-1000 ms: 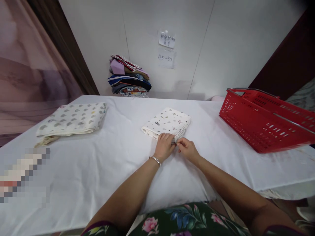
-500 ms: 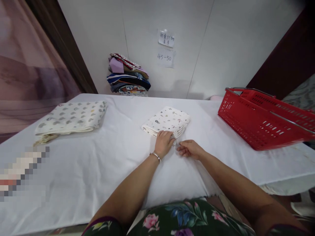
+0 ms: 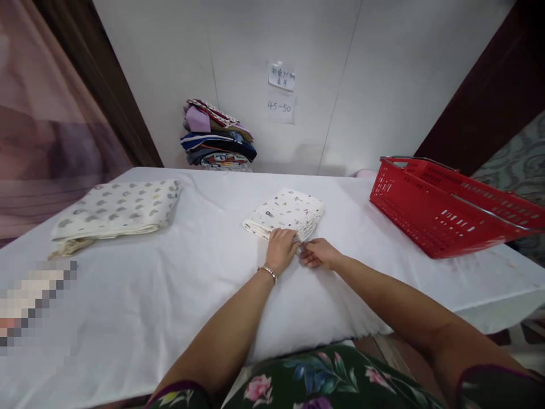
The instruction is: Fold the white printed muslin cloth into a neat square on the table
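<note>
The folded printed cloth (image 3: 284,211) lies near the middle of the white-covered table (image 3: 191,272), a small white square with tiny dark motifs, its layered edges turned toward the person. The left hand's fingers (image 3: 284,237) lie side by side over the near edge of this cloth, lightly bent and pressing down on top of it rather than clasping it. The left hand (image 3: 280,251) rests palm down behind them, and a thin metal bracelet (image 3: 268,273) circles the wrist.

The right hand's fingers (image 3: 307,259) are drawn in and curled, their tips at the cloth's near right corner and just beside the left thumb. Whether they pinch a layer of fabric or only touch it cannot be told, since the corner is hidden between the two hands. The right hand (image 3: 319,254) sits low on the table, knuckles up, with its forearm running back to the lower right.

Further out, a larger folded cloth with grey spots (image 3: 114,208) lies at the table's left, well apart from the hands. A red plastic basket (image 3: 443,213) with a metal handle stands at the right edge. Against the far wall a stack of mixed coloured fabrics (image 3: 217,137) sits behind the table, below two handwritten paper notes (image 3: 281,91). A dark floral garment (image 3: 306,380) fills the bottom of the view.
</note>
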Demonstrator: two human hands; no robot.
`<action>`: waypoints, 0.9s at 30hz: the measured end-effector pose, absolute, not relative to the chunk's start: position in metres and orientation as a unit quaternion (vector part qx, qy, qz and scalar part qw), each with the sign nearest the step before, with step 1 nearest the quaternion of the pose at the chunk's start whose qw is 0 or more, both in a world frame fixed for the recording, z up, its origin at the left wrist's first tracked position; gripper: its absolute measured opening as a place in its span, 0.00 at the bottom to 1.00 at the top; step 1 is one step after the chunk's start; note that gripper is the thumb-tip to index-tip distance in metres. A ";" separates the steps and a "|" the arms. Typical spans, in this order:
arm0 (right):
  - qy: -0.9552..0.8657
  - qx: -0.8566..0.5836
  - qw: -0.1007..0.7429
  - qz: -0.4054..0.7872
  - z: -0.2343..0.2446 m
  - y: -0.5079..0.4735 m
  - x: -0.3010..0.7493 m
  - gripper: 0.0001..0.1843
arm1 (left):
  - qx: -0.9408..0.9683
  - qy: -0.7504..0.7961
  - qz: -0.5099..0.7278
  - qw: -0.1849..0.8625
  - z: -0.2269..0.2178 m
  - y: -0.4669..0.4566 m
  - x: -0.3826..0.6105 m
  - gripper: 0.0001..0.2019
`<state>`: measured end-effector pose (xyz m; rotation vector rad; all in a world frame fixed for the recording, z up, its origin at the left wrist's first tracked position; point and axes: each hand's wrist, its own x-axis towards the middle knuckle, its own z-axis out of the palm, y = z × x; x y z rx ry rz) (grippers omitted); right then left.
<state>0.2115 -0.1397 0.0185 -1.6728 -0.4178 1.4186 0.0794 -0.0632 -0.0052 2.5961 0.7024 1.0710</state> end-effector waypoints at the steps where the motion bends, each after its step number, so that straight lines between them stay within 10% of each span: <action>1: -0.164 -0.675 0.438 0.571 0.019 -0.140 0.213 0.10 | 0.889 0.241 0.369 0.125 -0.005 -0.063 0.079 0.10; 27: -0.105 -0.625 0.459 0.622 0.013 -0.140 0.200 0.11 | 0.878 0.251 0.384 0.139 -0.003 -0.063 0.079 0.10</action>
